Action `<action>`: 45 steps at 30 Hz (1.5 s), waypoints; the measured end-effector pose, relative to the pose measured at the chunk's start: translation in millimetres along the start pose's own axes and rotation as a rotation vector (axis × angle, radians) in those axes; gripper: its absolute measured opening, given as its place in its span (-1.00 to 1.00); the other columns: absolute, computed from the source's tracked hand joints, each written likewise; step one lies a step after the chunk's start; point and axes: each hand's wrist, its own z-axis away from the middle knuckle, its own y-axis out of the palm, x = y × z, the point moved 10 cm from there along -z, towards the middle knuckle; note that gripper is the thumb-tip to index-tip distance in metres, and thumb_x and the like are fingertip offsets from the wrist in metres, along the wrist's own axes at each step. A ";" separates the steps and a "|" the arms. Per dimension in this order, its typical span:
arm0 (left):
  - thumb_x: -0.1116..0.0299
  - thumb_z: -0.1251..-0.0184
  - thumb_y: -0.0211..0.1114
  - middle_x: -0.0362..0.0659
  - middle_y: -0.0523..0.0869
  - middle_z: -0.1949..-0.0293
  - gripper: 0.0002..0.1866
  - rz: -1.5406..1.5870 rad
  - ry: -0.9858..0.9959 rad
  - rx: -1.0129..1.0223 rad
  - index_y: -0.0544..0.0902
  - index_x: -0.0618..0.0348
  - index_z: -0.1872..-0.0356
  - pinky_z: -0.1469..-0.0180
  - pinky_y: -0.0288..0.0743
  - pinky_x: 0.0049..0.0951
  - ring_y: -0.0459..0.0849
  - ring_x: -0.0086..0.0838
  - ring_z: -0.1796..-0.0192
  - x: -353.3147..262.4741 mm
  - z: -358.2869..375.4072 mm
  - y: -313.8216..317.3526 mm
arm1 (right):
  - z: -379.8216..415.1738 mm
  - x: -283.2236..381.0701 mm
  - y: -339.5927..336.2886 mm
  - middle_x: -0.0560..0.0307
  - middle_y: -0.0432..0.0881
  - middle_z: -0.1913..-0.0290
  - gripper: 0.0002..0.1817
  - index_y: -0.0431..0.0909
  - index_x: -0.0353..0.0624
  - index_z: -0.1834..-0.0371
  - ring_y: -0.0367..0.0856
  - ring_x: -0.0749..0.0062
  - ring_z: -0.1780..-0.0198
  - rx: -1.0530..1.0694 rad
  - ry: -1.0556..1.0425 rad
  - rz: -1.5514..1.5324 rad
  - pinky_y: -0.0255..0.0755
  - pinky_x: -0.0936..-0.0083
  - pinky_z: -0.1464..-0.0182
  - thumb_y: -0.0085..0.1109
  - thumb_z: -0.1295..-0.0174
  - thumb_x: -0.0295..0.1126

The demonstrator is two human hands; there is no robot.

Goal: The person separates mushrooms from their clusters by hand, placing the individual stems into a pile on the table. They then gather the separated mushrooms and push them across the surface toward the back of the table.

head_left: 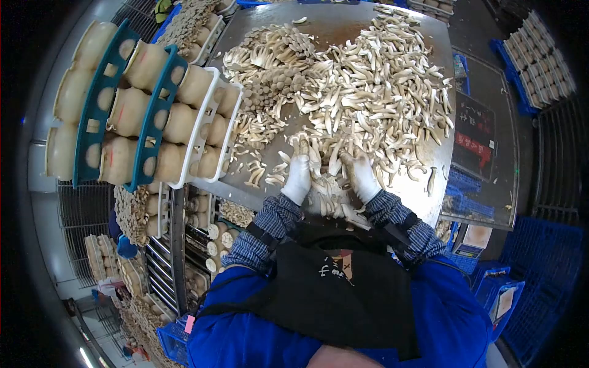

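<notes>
Loose mushrooms (pixel 380 92) with pale stems and small grey-brown caps lie heaped over the metal table (pixel 257 24). My left hand (pixel 298 175), in a white glove with soiled fingers, rests at the near edge of the heap, fingers stretched forward against the mushrooms. Opposite it, my right hand (pixel 362 175) in a similar glove also reaches forward, fingers extended and touching mushrooms. Several stems lie between the two hands, and more mushrooms (pixel 331 199) spill down toward my body. Whole mushroom clusters (pixel 276 80) with their caps together sit at the left of the heap.
Left of the table, cultivation bottles (pixel 132 110) lie sideways in stacked teal racks (pixel 101 104) and white racks (pixel 199 126). A roller conveyor (pixel 161 260) runs below them. At right are a dark board (pixel 475 135), blue crates (pixel 497 288) and another bottle stack (pixel 540 58).
</notes>
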 end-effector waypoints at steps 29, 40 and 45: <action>0.51 -0.27 0.30 -0.07 0.45 -0.30 -0.20 -0.078 -0.118 0.179 0.06 0.27 -0.48 -0.25 0.42 -0.49 0.47 -0.44 -0.28 2.5 11.1 29.3 | -8.1 1.2 33.6 0.11 0.71 0.22 -0.67 0.46 -0.33 -0.06 0.68 0.53 0.21 0.266 -0.177 -0.087 0.55 0.69 0.23 0.21 -0.27 -0.44; 0.12 -0.51 0.02 -0.17 0.67 0.22 -0.57 -0.702 -0.013 0.253 0.58 0.38 0.04 0.09 0.45 -0.49 0.54 -0.55 0.21 -14.8 9.1 47.9 | 5.9 24.1 14.2 0.04 0.73 0.16 -0.56 0.65 -0.24 -0.05 0.61 0.57 0.18 0.242 -0.030 0.244 0.52 0.59 0.13 0.29 -0.23 -0.15; 0.16 -0.48 0.03 -0.11 0.72 0.24 -0.59 -0.906 0.073 0.300 0.60 0.38 0.06 0.17 0.48 -0.48 0.61 -0.49 0.26 5.3 -2.3 27.2 | -3.2 11.3 14.8 0.06 0.73 0.14 -0.60 0.68 -0.24 0.00 0.62 0.54 0.19 0.273 -0.067 0.121 0.53 0.57 0.17 0.27 -0.23 -0.17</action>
